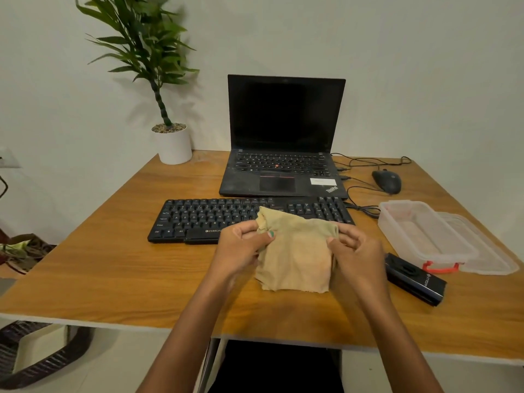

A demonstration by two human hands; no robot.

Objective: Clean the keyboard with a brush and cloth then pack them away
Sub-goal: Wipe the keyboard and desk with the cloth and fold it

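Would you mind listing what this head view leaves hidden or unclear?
- Keyboard: its near right part is hidden behind the cloth and both hands, left hand, right hand.
- Brush: none recognisable; the black case may hold it.
- Plastic box: contents blurred.

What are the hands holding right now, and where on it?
Both hold the cloth: left hand pinches its upper left corner, right hand its upper right corner.

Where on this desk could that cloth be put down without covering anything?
Bare wood lies left of the keyboard, between it and the plant pot, and along the near edge under the cloth. The right side is crowded: plastic box, black case, mouse, cables.
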